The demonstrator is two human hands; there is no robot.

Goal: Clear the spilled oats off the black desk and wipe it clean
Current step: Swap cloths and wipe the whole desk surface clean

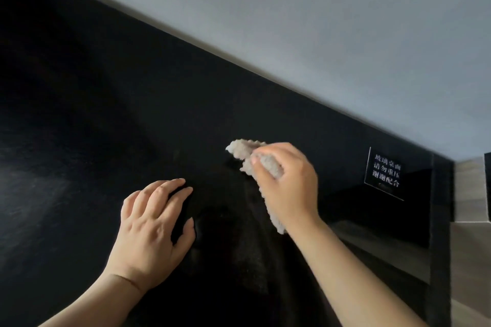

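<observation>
My right hand (pixel 289 183) is bunched round a pale, nubbly cloth (pixel 240 150), fingers curled over it and thumb pinching it from the left. One end of the cloth sticks out past my fingertips on the far side, and the rest trails back under my palm along the left of my wrist. The cloth sits low over the black desk (pixel 106 114), right of the middle; whether it touches the surface I cannot tell. My left hand (pixel 151 225) lies palm down on the desk, nearer and to the left, holding nothing, the fingers loosely spread and slightly bent, the thumb out to the right. The two hands are apart. A small dark sign (pixel 385 174) with white characters stands near the desk's right end. A grey wall (pixel 318 21) runs behind the far edge.
</observation>
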